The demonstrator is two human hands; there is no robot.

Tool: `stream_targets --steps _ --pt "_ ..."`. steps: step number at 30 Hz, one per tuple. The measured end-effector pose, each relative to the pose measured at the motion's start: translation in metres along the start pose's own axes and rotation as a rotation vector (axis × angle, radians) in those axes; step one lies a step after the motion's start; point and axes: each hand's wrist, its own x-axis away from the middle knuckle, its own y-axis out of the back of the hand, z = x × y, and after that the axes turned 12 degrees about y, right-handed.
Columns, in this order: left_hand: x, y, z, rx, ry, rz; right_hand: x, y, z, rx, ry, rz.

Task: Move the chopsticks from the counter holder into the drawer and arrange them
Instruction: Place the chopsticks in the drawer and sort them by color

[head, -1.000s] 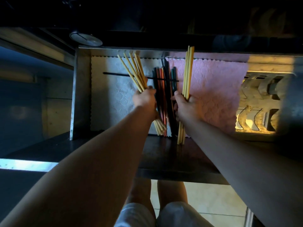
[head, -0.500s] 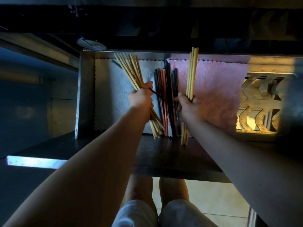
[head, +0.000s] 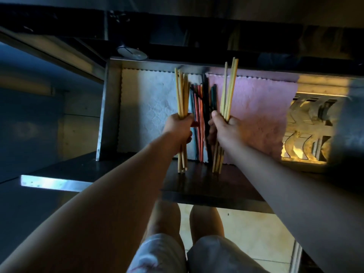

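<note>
Left hand [head: 180,128] was closed in a fist round a bundle of pale bamboo chopsticks [head: 181,93]. Right hand [head: 226,131] gripped a second pale bundle [head: 228,89]. Both bundles hung over the open steel drawer [head: 109,115], flanking the dark and red chopsticks [head: 201,109] lying between white liner cloth [head: 149,111] and pink cloth [head: 260,115].

Judged step: arranging.
Next: lay each bundle flat, parallel, ends squared.
No writing or brand was legible.
</note>
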Motion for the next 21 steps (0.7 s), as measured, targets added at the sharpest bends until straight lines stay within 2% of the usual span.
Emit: stream_targets --steps 6,10,13,15,18,21 --pt "-0.002 0.072 -0.003 0.071 0.076 0.071 0.011 -0.039 0.023 -0.074 -0.102 0.291" --pt "-0.007 0.115 -0.012 0.051 0.129 0.137 0.010 -0.072 0.034 -0.025 -0.138 0.381" --pt "-0.023 0.131 -0.013 0.046 0.117 0.113 0.011 -0.100 0.032 0.085 -0.126 0.356" --pt "-0.038 0.135 -0.011 0.016 0.079 0.024 0.010 -0.119 0.028 0.105 -0.115 0.297" --pt "-0.056 0.139 -0.006 -0.126 0.020 -0.115 0.009 -0.140 0.020 0.149 -0.098 0.205" --pt "-0.059 0.146 -0.003 -0.264 -0.022 -0.126 0.010 -0.152 0.016 0.348 -0.051 0.106"
